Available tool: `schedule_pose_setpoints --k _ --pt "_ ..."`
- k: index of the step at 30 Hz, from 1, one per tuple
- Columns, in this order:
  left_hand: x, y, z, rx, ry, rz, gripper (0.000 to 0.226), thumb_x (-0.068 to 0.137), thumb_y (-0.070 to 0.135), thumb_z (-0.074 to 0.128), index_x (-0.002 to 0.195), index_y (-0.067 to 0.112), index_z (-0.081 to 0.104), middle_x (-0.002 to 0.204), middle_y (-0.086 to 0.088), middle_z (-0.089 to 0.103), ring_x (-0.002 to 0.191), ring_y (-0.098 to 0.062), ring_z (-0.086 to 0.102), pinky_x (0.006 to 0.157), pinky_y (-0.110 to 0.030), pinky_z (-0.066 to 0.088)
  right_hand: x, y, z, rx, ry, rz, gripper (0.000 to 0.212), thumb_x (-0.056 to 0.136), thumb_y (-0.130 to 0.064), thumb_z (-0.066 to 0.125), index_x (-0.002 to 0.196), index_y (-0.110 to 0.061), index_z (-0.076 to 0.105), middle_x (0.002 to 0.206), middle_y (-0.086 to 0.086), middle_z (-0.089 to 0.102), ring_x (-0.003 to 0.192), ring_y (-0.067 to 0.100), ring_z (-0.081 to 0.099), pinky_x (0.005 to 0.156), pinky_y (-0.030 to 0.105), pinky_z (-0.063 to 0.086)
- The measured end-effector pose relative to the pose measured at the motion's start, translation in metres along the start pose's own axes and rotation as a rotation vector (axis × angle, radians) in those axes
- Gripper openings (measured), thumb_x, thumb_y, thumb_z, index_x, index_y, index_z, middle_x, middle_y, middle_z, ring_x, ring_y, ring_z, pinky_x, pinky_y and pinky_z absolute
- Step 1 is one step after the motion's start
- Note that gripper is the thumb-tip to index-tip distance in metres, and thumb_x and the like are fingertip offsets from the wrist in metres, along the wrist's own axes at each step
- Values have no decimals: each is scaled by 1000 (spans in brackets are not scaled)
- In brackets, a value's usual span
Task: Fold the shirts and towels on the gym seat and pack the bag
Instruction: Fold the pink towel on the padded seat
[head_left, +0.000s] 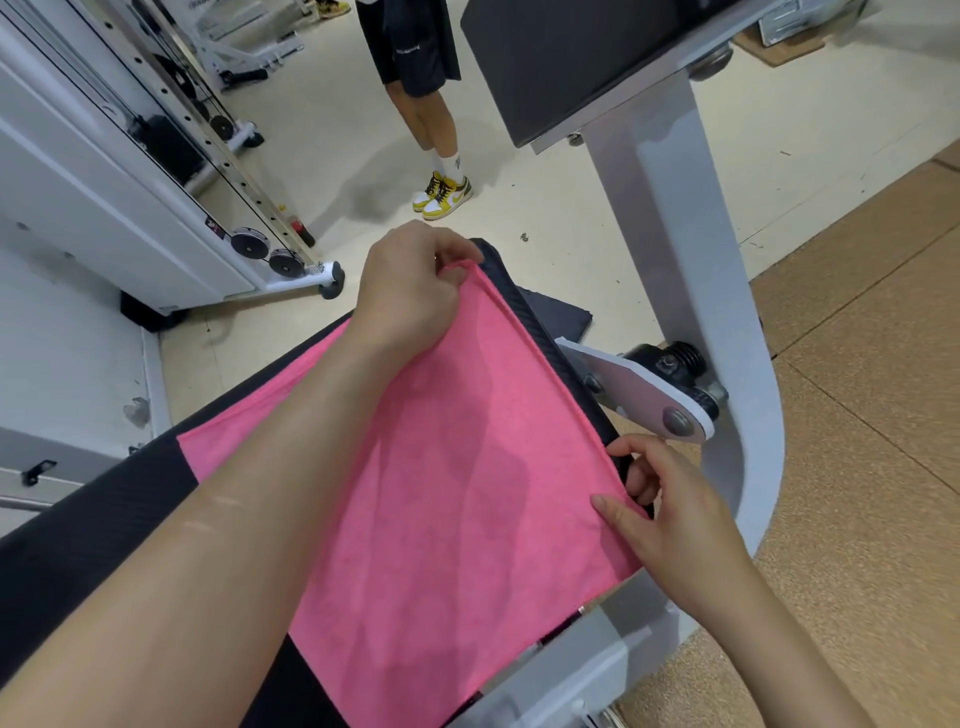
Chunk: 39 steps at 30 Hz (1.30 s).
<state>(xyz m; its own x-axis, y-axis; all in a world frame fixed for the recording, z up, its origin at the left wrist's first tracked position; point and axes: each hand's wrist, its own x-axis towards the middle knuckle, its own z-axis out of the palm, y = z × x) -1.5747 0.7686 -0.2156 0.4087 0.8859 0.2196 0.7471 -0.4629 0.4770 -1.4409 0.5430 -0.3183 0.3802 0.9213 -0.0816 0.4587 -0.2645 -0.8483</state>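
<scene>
One pink towel (457, 493) lies flat on the black gym seat (78, 571), centre frame. Left hand (410, 296) grip pinches its far corner, upper centre. Right hand (675, 525) grip pinches the same edge at centre right, thumb on top. The held edge runs diagonally between them. No shirts or bag in view.

One pink towel (441, 493), spread flat over black padded surface (78, 561). Far corner pinched in left hand (410, 291); right-side edge pinched in right hand (665, 514), thumb on top, fingers (641, 480) curled beneath at the rim. Just beside, right: grey machine frame (675, 234). Beyond: standing person (415, 52) in yellow-and-white shoes (441, 195) on pale floor (337, 130).
</scene>
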Motion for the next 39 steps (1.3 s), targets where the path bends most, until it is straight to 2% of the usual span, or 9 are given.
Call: schedule_pose_setpoints --k 8,11,15,18,21,25,28,34,39 --pt "-28 2 -23 -210 64 62 35 74 -6 59 78 26 72 87 10 63 83 -9 60 77 -22 48 0 -14 5 -96 17 85 29 71 -13 70 60 -21 45 63 -4 45 63 11 44 53 26 29" --pt "-54 4 -51 -311 140 81 43 74 -11 60 80 31 69 88 10 65 85 -8 63 80 -23 51 -5 -19 -3 -3 -8 47 31 69 -6 67 61 -15 38 61 -4 43 57 10 38 53 24 30" --pt "-103 -7 -98 -240 228 82 49 78 -14 59 87 33 67 94 3 62 91 -10 62 83 -27 51 -7 -37 -34 191 -164 -37 28 77 4 64 73 -22 56 70 -1 58 63 8 52 58 15 39" --pt "-148 -14 -126 -70 229 89 54 78 -20 57 90 31 67 93 6 56 89 3 53 76 -9 40 -12 -59 -55 191 -241 -126 28 82 2 69 75 -25 68 74 -1 70 69 15 65 63 22 48" --pt "-196 -16 -154 -82 283 16 61 76 -23 54 90 35 66 93 0 56 91 -5 53 76 -9 40 -22 -84 -66 218 -273 -189 16 83 -10 72 79 -26 72 75 0 73 72 19 67 68 30 50" --pt "-261 -4 -196 -456 266 -55 53 73 -11 51 89 34 71 91 0 58 77 -9 52 66 -13 40 -47 -123 -73 503 -344 -227 8 78 -26 72 84 -21 75 77 -1 72 73 11 63 65 15 49" --pt "-304 4 -225 -816 319 -72 49 69 -11 49 87 29 72 88 3 60 65 -12 49 55 -18 39 -67 -147 -82 701 -388 -247 47 54 -54 84 84 -19 77 77 1 71 70 11 64 62 15 50" --pt "-373 5 -253 -1083 421 -143 35 68 -8 54 80 20 70 76 1 62 64 -11 54 54 -17 43 -111 -194 -83 694 -480 -345 19 59 -38 70 68 -22 75 60 -5 66 49 6 57 47 13 46" --pt "-403 -23 -251 -1136 419 -368 29 69 -8 52 62 18 64 73 -4 59 56 -11 52 49 -16 45 -120 -207 -68 468 -597 -360 21 66 -26 74 85 -18 73 60 9 54 49 7 49 46 12 39"
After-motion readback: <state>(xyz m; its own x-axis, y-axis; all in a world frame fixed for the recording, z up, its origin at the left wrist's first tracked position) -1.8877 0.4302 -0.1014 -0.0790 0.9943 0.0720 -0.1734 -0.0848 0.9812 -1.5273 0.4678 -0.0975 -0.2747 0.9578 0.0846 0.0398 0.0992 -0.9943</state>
